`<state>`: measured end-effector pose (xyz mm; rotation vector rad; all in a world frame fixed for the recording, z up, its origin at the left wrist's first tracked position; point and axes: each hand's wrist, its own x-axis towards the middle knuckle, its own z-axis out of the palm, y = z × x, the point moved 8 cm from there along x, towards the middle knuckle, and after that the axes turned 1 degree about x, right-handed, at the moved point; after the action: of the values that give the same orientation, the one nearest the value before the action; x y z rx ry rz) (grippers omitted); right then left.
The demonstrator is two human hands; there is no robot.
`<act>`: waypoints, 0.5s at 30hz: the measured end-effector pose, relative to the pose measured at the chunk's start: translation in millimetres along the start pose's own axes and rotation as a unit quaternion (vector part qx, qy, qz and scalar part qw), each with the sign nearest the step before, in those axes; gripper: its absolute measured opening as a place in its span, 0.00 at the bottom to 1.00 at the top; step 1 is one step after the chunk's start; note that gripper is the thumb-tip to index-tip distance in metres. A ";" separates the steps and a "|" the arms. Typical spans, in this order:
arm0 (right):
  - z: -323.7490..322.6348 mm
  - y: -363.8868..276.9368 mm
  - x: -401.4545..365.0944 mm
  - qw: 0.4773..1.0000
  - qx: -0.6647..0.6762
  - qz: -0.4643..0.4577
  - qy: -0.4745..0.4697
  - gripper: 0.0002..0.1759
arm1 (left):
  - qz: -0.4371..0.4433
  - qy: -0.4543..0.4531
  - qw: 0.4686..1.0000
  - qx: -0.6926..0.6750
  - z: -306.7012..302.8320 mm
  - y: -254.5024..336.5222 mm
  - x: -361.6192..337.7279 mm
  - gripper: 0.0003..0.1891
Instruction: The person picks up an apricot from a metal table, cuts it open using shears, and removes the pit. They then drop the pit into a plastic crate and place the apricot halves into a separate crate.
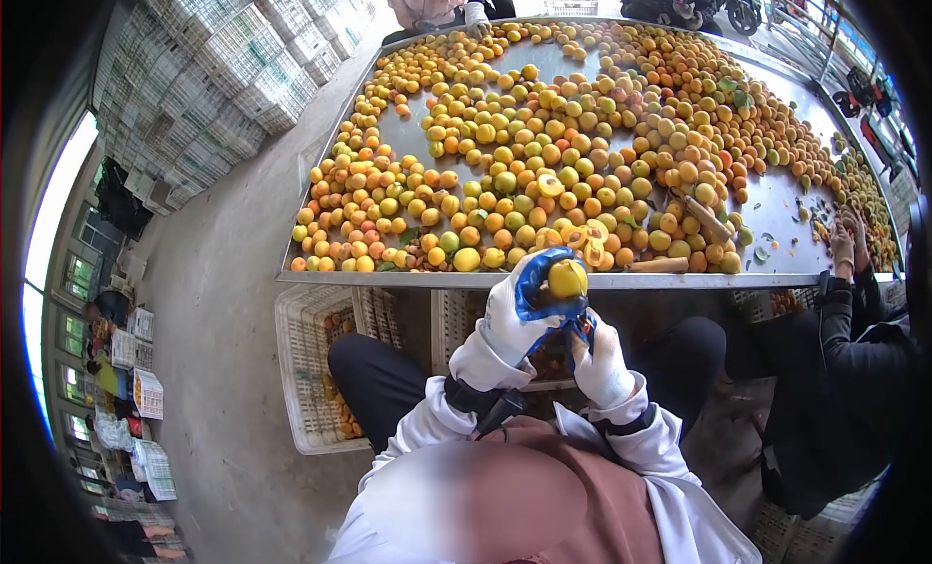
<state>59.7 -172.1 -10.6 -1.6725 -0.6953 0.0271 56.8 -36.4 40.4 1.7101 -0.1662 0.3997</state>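
Observation:
In the head view a yellow apricot (566, 279) rests in my left hand (529, 307), gloved in white with a blue coated palm. The gloved fingers curl round the fruit, just in front of the metal table's near edge. Close below it is my right hand (600, 362), also in a white glove, its fingers closed on something small and dark that I cannot make out. Opened apricot halves (582, 239) lie on the table just beyond my left hand. Many whole apricots (524, 176) in yellow and orange cover much of the tabletop.
The metal table (582, 282) has a raised rim. A white crate (296, 370) with apricot pieces stands below it, left of my knee. Two wooden sticks (658, 266) lie among the fruit. A co-worker's hands (847, 242) are at the right; stacked crates (214, 69) stand left.

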 end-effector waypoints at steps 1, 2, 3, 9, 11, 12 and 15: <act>1.3 4.5 -2.3 1.000 0.000 0.000 0.000 0.12 | -0.031 -0.016 0.995 -0.099 4.6 -2.7 -0.2 0.26; -0.1 5.8 -5.2 0.999 -0.035 -0.023 0.022 0.13 | -0.060 -0.033 0.978 -0.196 9.0 -4.8 -0.2 0.24; -2.5 -2.0 -3.4 0.996 -0.070 -0.045 0.044 0.15 | -0.066 -0.060 0.978 -0.187 10.5 -7.5 -3.0 0.23; -0.6 -9.4 4.0 0.999 -0.039 -0.034 0.013 0.15 | -0.101 -0.073 0.974 -0.191 13.7 -0.3 -5.0 0.22; 0.5 -9.3 3.9 0.999 -0.020 -0.031 -0.003 0.15 | -0.084 -0.075 0.981 -0.156 12.3 3.2 -3.5 0.21; 2.0 -8.8 3.4 0.999 -0.002 -0.026 -0.019 0.15 | -0.075 -0.070 0.982 -0.158 11.1 2.8 -3.3 0.20; 5.9 -8.1 0.4 0.996 0.044 0.004 -0.077 0.14 | -0.063 -0.058 0.987 -0.137 5.1 -1.4 -0.9 0.17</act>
<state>54.3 -166.2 -4.6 -1.5994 -0.7923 0.1927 57.3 -41.2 38.1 1.4628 -0.1870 0.1737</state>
